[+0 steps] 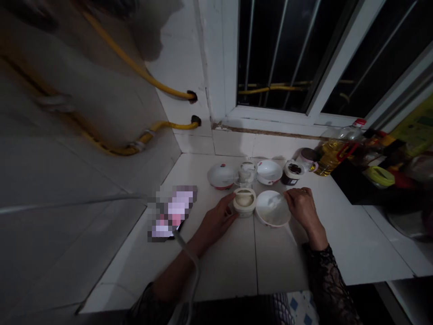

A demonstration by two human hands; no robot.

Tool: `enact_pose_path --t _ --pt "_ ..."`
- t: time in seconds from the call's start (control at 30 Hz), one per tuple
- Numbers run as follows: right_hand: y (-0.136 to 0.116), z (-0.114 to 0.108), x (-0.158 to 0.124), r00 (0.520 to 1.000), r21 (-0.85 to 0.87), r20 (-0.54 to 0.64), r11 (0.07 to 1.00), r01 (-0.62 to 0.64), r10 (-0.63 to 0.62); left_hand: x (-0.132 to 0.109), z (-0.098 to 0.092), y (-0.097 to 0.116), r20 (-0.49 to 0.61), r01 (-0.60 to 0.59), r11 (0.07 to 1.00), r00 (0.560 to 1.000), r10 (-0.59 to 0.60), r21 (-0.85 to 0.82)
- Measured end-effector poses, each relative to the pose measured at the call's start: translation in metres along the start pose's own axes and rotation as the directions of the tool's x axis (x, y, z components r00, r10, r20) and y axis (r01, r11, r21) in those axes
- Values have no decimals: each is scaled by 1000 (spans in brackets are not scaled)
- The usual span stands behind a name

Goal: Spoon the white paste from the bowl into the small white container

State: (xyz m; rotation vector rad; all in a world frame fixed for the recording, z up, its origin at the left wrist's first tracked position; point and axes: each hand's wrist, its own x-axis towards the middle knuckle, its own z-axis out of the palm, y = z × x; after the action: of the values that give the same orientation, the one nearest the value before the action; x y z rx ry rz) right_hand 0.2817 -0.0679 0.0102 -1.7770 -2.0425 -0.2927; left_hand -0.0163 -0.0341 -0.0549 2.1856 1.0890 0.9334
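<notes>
My left hand (221, 215) grips the left side of a small white seasoning jar (244, 208), thumb and fingers against its wall. The jar's top is uncovered, with a bar across the opening and pale contents inside. Touching or nearly touching its right side is a white bowl (267, 215) with something pale in the bottom. At this bowl's right rim, my right hand (302, 205) pinches what looks like a small pale spoon (276, 199) reaching into the bowl. Behind the jar stands a similar clear-lidded container (247, 169), between two more white bowls, left (221, 174) and right (269, 170).
A dark-labelled jar (291, 174), a lidded cup (307, 158) and an oil bottle (333, 151) stand at the back right, near a black box (352, 183). A phone (174, 212) lies at left, its cable (191, 257) crossing my left forearm. Yellow pipes (162, 85) run along the wall.
</notes>
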Motion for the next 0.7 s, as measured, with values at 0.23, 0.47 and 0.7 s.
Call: enact_pose_path --t 0.23,0.47,0.7 --pt "-17 1 -1 981 241 166 969 58 -100 0 1 -1 2 18 1000 1000 -18 5" --pt "-17 -5 -1 990 395 135 914 -90 39 0 -1 1 16 18 1000 1000 -18 2" --pt "-11 -7 1 929 523 223 769 -369 294 -1 0 1 2 24 1000 1000 -24 9"
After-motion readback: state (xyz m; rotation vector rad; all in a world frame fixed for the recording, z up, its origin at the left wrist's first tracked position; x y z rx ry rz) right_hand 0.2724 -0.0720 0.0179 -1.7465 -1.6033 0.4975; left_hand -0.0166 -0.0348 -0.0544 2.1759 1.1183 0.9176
